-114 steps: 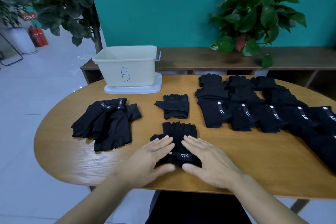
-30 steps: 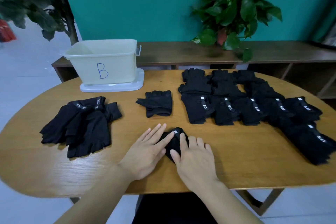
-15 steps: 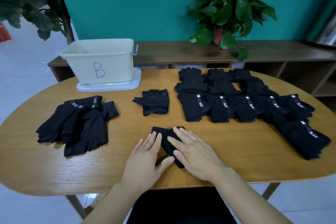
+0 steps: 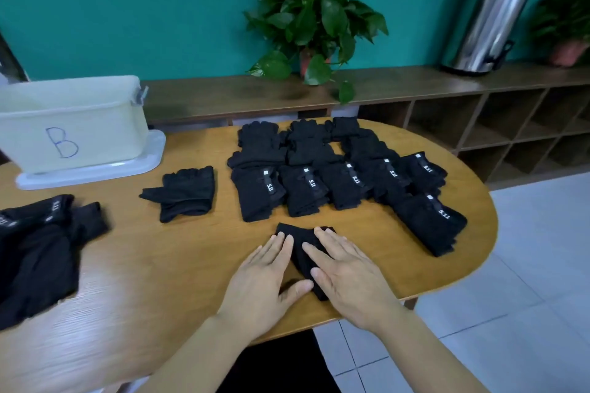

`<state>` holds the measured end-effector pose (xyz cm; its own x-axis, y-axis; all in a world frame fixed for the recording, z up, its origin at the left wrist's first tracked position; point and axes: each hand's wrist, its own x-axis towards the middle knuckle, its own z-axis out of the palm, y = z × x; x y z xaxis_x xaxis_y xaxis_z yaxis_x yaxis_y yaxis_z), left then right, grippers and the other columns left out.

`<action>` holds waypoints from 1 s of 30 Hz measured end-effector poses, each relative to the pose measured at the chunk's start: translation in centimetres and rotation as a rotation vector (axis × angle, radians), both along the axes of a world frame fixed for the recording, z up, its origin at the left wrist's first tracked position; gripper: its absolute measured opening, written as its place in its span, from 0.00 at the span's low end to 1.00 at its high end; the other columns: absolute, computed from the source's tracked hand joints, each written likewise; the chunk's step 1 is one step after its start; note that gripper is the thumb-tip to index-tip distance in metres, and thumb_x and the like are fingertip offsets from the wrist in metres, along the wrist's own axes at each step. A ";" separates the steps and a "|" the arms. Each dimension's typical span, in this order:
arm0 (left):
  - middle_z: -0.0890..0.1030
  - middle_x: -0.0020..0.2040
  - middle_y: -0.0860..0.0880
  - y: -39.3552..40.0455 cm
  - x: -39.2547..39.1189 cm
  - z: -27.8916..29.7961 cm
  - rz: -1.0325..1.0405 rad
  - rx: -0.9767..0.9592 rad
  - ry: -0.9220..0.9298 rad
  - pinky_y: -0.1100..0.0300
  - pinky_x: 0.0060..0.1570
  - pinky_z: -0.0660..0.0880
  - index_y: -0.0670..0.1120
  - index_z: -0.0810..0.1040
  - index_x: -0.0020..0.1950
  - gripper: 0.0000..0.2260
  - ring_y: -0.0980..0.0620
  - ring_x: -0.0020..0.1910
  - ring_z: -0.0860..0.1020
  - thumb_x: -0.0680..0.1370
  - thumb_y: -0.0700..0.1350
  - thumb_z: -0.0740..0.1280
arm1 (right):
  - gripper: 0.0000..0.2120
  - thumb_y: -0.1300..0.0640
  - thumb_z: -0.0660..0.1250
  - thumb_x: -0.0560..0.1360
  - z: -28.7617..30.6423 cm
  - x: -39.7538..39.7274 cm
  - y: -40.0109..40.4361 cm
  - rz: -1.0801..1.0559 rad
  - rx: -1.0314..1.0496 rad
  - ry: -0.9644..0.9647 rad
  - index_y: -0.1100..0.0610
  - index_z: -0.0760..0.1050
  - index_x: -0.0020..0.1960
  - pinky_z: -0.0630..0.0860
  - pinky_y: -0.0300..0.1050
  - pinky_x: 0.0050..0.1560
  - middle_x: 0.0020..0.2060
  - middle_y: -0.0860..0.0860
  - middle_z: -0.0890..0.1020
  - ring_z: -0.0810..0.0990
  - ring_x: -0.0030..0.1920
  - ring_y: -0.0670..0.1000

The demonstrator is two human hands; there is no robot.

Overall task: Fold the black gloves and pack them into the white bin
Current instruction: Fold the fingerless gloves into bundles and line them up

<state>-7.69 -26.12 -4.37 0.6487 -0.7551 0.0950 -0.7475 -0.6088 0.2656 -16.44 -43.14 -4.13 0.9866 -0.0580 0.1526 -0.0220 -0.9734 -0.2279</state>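
Head view: folded black glove (image 4: 303, 252) under flat, straight-fingered left hand (image 4: 261, 277) and right hand (image 4: 346, 274).

Two hands: left hand (image 4: 258, 277), right hand (image 4: 348, 271). One white bin (image 4: 73, 124) at ten o'clock. Two potted plants. One steel urn (image 4: 488, 22). The overlapping black gloves cannot be counted exactly.

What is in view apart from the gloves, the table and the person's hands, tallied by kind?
White bin: 1
White tray under the bin: 1
Potted plants: 2
Steel urn: 1
Wooden cubby shelf: 1
Total: 6
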 end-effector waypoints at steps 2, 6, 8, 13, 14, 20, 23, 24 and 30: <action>0.42 0.79 0.54 -2.2 -0.2 0.0 -0.044 0.006 0.001 0.66 0.73 0.38 0.50 0.41 0.80 0.47 0.59 0.77 0.41 0.66 0.74 0.32 | 0.32 0.40 0.35 0.82 -0.2 -1.1 -1.7 -0.074 -0.047 -0.026 0.50 0.70 0.72 0.53 0.46 0.73 0.74 0.53 0.67 0.64 0.75 0.53; 0.41 0.80 0.54 -6.6 -0.8 0.3 -0.137 0.033 0.004 0.64 0.75 0.40 0.51 0.39 0.80 0.41 0.60 0.77 0.39 0.74 0.73 0.40 | 0.24 0.45 0.46 0.83 -1.1 -3.0 -5.1 -0.209 -0.098 -0.087 0.49 0.74 0.68 0.60 0.45 0.73 0.70 0.52 0.73 0.71 0.70 0.52; 0.41 0.80 0.54 -8.3 -0.9 0.4 -0.166 0.042 0.023 0.62 0.76 0.41 0.51 0.39 0.79 0.38 0.60 0.77 0.39 0.76 0.70 0.44 | 0.22 0.46 0.49 0.82 -1.3 -3.4 -6.2 -0.262 -0.114 -0.105 0.50 0.75 0.68 0.56 0.44 0.73 0.69 0.53 0.74 0.71 0.70 0.52; 0.40 0.79 0.55 -11.0 -0.1 -0.1 -0.212 0.050 -0.001 0.60 0.77 0.42 0.51 0.38 0.79 0.36 0.61 0.77 0.38 0.78 0.69 0.42 | 0.23 0.47 0.49 0.82 -1.7 -2.9 -7.7 -0.356 -0.093 -0.135 0.52 0.77 0.66 0.58 0.49 0.70 0.67 0.55 0.76 0.75 0.67 0.54; 0.40 0.79 0.55 -11.3 0.0 -0.1 -0.226 0.054 -0.001 0.60 0.77 0.41 0.51 0.37 0.79 0.36 0.61 0.77 0.37 0.78 0.69 0.43 | 0.23 0.48 0.49 0.82 -1.8 -2.8 -7.7 -0.378 -0.086 -0.148 0.52 0.77 0.66 0.59 0.50 0.70 0.67 0.55 0.76 0.75 0.67 0.55; 0.37 0.78 0.56 -12.4 1.1 0.1 -0.279 0.062 -0.021 0.62 0.76 0.39 0.52 0.35 0.79 0.33 0.62 0.76 0.36 0.81 0.66 0.44 | 0.23 0.49 0.49 0.81 -2.0 -2.1 -7.9 -0.443 -0.081 -0.180 0.54 0.76 0.67 0.57 0.52 0.71 0.68 0.56 0.75 0.72 0.69 0.55; 0.35 0.78 0.57 -12.3 1.1 0.1 -0.279 0.063 -0.012 0.63 0.76 0.38 0.53 0.34 0.78 0.33 0.62 0.76 0.35 0.81 0.66 0.44 | 0.23 0.48 0.49 0.82 -2.1 -2.0 -8.0 -0.444 -0.105 -0.175 0.53 0.75 0.69 0.55 0.51 0.72 0.69 0.55 0.73 0.70 0.71 0.55; 0.35 0.78 0.57 -12.3 1.0 0.1 -0.278 0.059 -0.009 0.63 0.75 0.38 0.54 0.34 0.78 0.33 0.62 0.75 0.35 0.80 0.66 0.43 | 0.23 0.48 0.49 0.82 -2.1 -2.1 -7.9 -0.441 -0.112 -0.170 0.53 0.74 0.69 0.55 0.52 0.72 0.70 0.55 0.73 0.69 0.72 0.55; 0.37 0.79 0.57 -10.8 0.1 0.3 -0.238 -0.003 0.024 0.63 0.76 0.39 0.55 0.37 0.79 0.34 0.62 0.76 0.36 0.77 0.69 0.37 | 0.26 0.44 0.45 0.84 -1.3 -2.6 -7.9 -0.427 -0.125 -0.113 0.54 0.64 0.75 0.51 0.57 0.72 0.73 0.56 0.69 0.63 0.75 0.57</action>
<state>-7.59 -36.91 -4.08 0.4548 -0.8866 0.0840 -0.8633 -0.4158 0.2861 -19.05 -51.05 -5.40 0.8552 -0.4300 0.2893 -0.4088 -0.9028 -0.1334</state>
